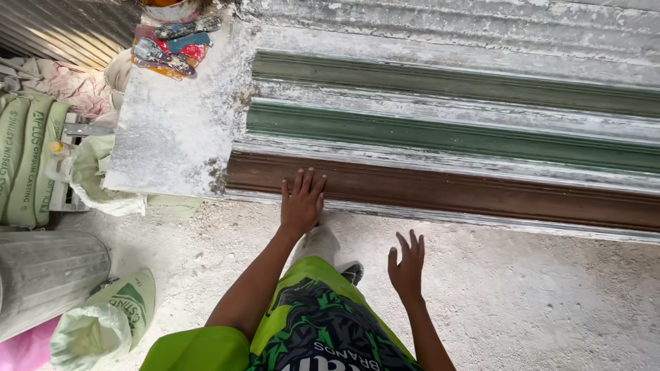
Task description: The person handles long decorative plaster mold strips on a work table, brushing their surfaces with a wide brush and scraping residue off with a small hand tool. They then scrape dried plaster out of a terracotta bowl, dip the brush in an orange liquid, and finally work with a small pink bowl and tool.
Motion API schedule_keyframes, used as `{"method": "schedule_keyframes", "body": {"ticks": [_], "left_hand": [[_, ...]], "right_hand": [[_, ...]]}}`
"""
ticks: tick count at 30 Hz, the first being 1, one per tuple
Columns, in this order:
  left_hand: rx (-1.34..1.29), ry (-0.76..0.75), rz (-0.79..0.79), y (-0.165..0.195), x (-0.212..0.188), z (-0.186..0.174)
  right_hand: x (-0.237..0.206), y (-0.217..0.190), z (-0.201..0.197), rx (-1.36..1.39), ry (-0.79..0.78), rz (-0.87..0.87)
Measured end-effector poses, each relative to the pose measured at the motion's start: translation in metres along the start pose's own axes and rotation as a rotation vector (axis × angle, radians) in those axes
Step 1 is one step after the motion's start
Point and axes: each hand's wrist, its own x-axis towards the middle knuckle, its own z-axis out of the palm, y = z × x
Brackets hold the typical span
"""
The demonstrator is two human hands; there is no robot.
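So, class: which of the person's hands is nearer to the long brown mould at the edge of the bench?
Left. The left hand rests flat on the brown mould, fingers spread. The right hand hangs open in the air below it, over the dusty floor, touching nothing.

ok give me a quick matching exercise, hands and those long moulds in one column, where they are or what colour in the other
Column one:
1. left hand
2. right hand
3. nearest long mould
4. grey bin

Column two:
a. brown
b. fingers spread in the air above the dusty floor, touching nothing
c. palm down on the near edge of the brown mould
d. standing on the floor at the far left

Pairs: 1-c, 2-b, 3-a, 4-d
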Motion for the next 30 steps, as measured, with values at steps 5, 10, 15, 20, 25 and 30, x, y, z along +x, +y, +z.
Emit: {"method": "schedule_keyframes", "body": {"ticks": [5,10,15,20,25,30], "left_hand": [[-0.15,0.121,-0.111,-0.044,0.032,-0.01],[-0.327,0.187,-0.24,-0.129,0.08,-0.031],[-0.471,0.021,-0.302,-0.191,0.12,-0.044],[-0.631,-0.095,-0.352,-0.226,0.165,-0.058],[-0.579,-0.142,-0.365,-0.232,0.185,-0.041],[-0.458,-0.291,-0.299,-0.245,0.192,-0.018]], "right_hand": [[0.025,-0.042,0.01,0.04,0.034,-0.047],[0.128,-0.103,0.028,-0.003,0.035,-0.12],[0.225,-0.166,0.063,-0.044,-0.01,0.098],[0.258,-0.19,0.072,-0.114,0.038,0.286],[0.26,-0.172,0.063,-0.186,-0.095,0.457],[0.259,-0.14,0.046,-0.213,-0.111,0.657]]}}
